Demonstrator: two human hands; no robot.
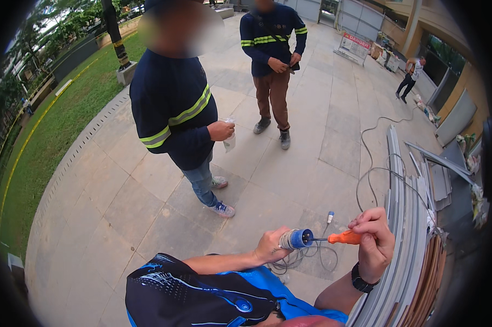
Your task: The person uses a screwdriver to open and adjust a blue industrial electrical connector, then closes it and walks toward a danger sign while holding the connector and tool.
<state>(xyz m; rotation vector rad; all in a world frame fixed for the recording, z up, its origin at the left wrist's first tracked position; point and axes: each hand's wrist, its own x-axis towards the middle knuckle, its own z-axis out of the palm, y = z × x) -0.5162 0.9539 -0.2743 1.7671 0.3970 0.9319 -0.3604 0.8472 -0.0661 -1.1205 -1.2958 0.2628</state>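
Observation:
My left hand (270, 247) is closed around a blue round industrial plug (298, 238), with its open end turned to the right. Metal contacts show inside the plug. An orange-handled screwdriver (346, 237) is in my closed right hand (377, 243), its handle pinched by the fingers. The thin metal shaft points left and its tip reaches the plug's open end; whether it sits on a screw I cannot tell. A black watch is on my right wrist.
A grey cable (327, 261) lies looped on the paving below my hands, near a blue and white connector (330, 217). Long metal profiles (401, 218) are stacked at the right. Two people in dark reflective shirts stand ahead, one holding a clear bag (230, 140). Another person is far right.

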